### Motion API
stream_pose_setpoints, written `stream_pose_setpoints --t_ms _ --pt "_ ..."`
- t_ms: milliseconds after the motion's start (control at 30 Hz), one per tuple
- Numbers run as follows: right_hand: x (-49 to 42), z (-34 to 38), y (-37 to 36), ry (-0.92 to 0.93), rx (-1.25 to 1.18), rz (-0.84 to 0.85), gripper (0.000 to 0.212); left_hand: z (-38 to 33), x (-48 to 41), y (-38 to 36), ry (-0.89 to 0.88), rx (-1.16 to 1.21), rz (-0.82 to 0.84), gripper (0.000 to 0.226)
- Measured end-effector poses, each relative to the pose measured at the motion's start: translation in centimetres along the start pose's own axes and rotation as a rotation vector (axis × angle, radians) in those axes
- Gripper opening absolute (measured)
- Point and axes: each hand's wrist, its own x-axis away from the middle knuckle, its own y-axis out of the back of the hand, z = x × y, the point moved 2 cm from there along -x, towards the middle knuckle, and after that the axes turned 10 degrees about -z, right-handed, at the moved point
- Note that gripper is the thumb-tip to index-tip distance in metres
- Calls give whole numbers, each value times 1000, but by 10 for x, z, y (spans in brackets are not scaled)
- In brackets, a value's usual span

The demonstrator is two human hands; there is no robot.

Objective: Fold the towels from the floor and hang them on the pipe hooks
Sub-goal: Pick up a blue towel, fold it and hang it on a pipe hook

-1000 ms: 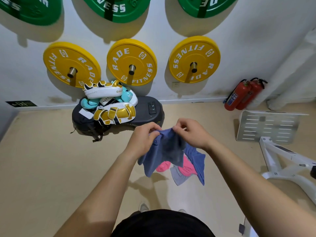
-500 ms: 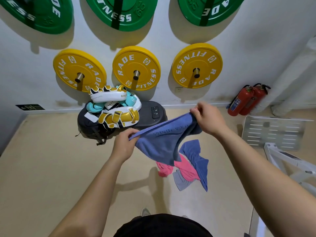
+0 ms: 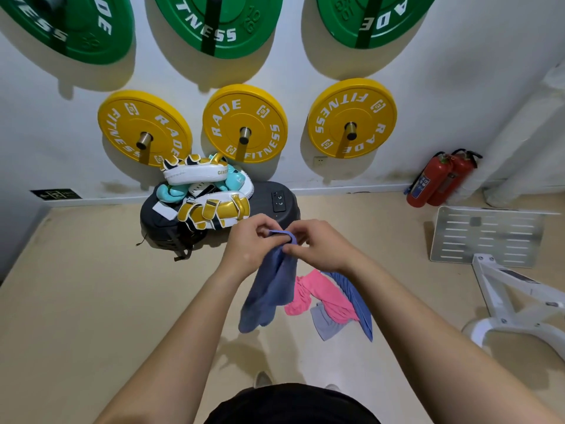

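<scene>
A blue towel [image 3: 269, 289] hangs doubled over in front of me, its top edge bunched between both hands. My left hand [image 3: 247, 243] grips that top edge from the left, and my right hand [image 3: 318, 246] pinches it from the right, the two hands almost touching. On the floor below lie a pink towel [image 3: 324, 296], another blue towel [image 3: 357, 304] and a grey towel [image 3: 325, 324] in a loose heap. Metal pegs [image 3: 244, 133] stick out of the wall through yellow weight plates [image 3: 244, 123].
Boxing pads [image 3: 211, 191] are piled on a black platform [image 3: 284, 203] against the wall. Two red fire extinguishers [image 3: 437, 179] stand at the right, beside a perforated metal plate [image 3: 486, 237] and a white machine frame [image 3: 516, 304]. Green plates [image 3: 217, 22] hang higher up.
My hands came together after holding the blue towel stretched wide apart, so it now hangs doubled from its bunched top edge.
</scene>
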Motion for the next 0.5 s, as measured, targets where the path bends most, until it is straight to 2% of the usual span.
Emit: stream_pose_setpoints --t_ms 33,133,200,300,367,433,500 --pt "-1 3 -3 15 15 -15 3 3 2 3 5 10 -16 14" --pt "-6 10 -7 -12 -46 -11 13 10 11 7 62 150 -7 7" --pt "-9 19 -3 -25 -150 -46 17 21 19 7 127 211 43 11" --pt "-14 29 9 -47 -225 -167 31 44 35 2 167 94 98 5" --pt "-16 32 19 -70 -198 -266 38 56 43 1 183 81 94 14" --pt "-14 28 29 -76 -208 -304 36 61 46 4 191 118 80 15" --pt "-11 16 38 -83 -215 -273 30 61 43 10 160 155 48 13"
